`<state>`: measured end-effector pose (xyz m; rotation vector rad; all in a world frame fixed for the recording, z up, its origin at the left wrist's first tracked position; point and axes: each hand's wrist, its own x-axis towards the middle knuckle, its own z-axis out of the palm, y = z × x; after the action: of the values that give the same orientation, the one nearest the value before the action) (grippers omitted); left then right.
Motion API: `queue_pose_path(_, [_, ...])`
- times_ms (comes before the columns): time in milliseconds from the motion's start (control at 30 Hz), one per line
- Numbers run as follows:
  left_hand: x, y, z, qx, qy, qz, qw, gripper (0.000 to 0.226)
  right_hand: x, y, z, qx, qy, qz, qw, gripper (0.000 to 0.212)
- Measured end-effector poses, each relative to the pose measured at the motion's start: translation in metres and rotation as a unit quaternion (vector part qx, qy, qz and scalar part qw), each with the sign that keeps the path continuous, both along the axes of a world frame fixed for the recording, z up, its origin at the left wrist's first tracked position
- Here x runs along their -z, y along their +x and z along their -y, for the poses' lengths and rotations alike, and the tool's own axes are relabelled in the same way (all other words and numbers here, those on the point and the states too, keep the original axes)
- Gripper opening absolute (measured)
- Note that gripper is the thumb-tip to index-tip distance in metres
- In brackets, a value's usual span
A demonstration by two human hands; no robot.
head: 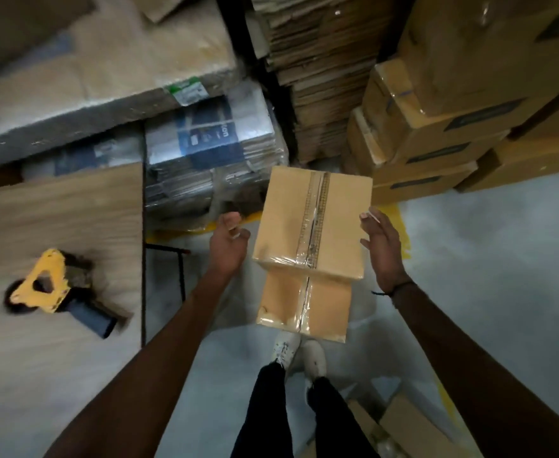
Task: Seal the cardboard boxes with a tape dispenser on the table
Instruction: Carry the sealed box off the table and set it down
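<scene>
A sealed cardboard box [288,223], clear tape along its middle seam, rests on top of a second taped box [329,309] above the floor, right of the table. My left hand [228,242] hovers just left of the upper box, fingers loosely curled, not touching it. On the other side, my right hand [383,249] is spread flat beside the box's right edge, fingertips close to it. The yellow tape dispenser [52,285] with a dark grey handle lies on its side on the wooden table [56,209], far left of both hands.
Shrink-wrapped bundles of flat cartons [212,150] and a tall pile of flattened cardboard [324,77] stand behind. Stacked sealed boxes [436,127] fill the right back. My feet [299,353] stand on the grey floor; loose cardboard [410,424] lies at the lower right.
</scene>
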<state>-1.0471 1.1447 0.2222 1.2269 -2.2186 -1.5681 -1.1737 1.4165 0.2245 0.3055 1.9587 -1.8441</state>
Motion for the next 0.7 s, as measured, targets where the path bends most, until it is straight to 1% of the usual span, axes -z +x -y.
queue_pose_path(100, [-0.047, 0.045, -0.008, -0.027, 0.008, -0.047, 0.998, 0.035, -0.041, 0.024, 0.015, -0.046, -0.057, 0.0, 0.997, 0.04])
queue_pose_path(167, [-0.062, 0.08, -0.007, -0.062, 0.007, -0.076, 0.995, 0.034, -0.065, 0.042, 0.032, -0.103, -0.091, 0.004, 0.991, 0.04])
queue_pose_path(200, [-0.071, 0.097, -0.008, -0.075, 0.005, -0.085, 0.994, 0.033, -0.078, 0.052, 0.042, -0.132, -0.103, 0.007, 0.986, 0.047])
queue_pose_path(267, [-0.086, 0.132, -0.01, -0.097, 0.011, -0.101, 0.99, 0.03, -0.097, 0.072, 0.064, -0.19, -0.121, 0.01, 0.974, 0.083])
queue_pose_path(300, [-0.104, 0.149, -0.015, -0.116, 0.012, -0.108, 0.987, 0.03, -0.106, 0.085, 0.076, -0.215, -0.129, 0.012, 0.968, 0.097])
queue_pose_path(333, [-0.118, 0.166, -0.017, -0.139, 0.014, -0.118, 0.983, 0.03, -0.113, 0.098, 0.09, -0.242, -0.131, 0.016, 0.961, 0.098])
queue_pose_path(367, [-0.129, 0.183, -0.019, -0.164, 0.016, -0.12, 0.979, 0.03, -0.119, 0.111, 0.105, -0.274, -0.13, 0.017, 0.953, 0.084])
queue_pose_path(400, [-0.135, 0.202, -0.019, -0.188, 0.019, -0.121, 0.974, 0.032, -0.122, 0.125, 0.121, -0.303, -0.129, 0.017, 0.944, 0.063])
queue_pose_path(433, [-0.141, 0.222, -0.018, -0.212, 0.021, -0.123, 0.969, 0.033, -0.123, 0.14, 0.136, -0.326, -0.129, 0.015, 0.936, 0.046])
queue_pose_path(467, [-0.144, 0.242, -0.015, -0.24, 0.02, -0.125, 0.962, 0.032, -0.126, 0.156, 0.15, -0.347, -0.129, 0.014, 0.929, 0.038])
queue_pose_path(567, [-0.15, 0.304, -0.004, -0.318, 0.026, -0.121, 0.94, 0.025, -0.134, 0.211, 0.193, -0.417, -0.12, 0.024, 0.901, 0.029])
queue_pose_path(700, [-0.152, 0.393, 0.017, -0.424, 0.028, -0.147, 0.893, 0.027, -0.137, 0.295, 0.243, -0.493, -0.106, 0.036, 0.863, 0.03])
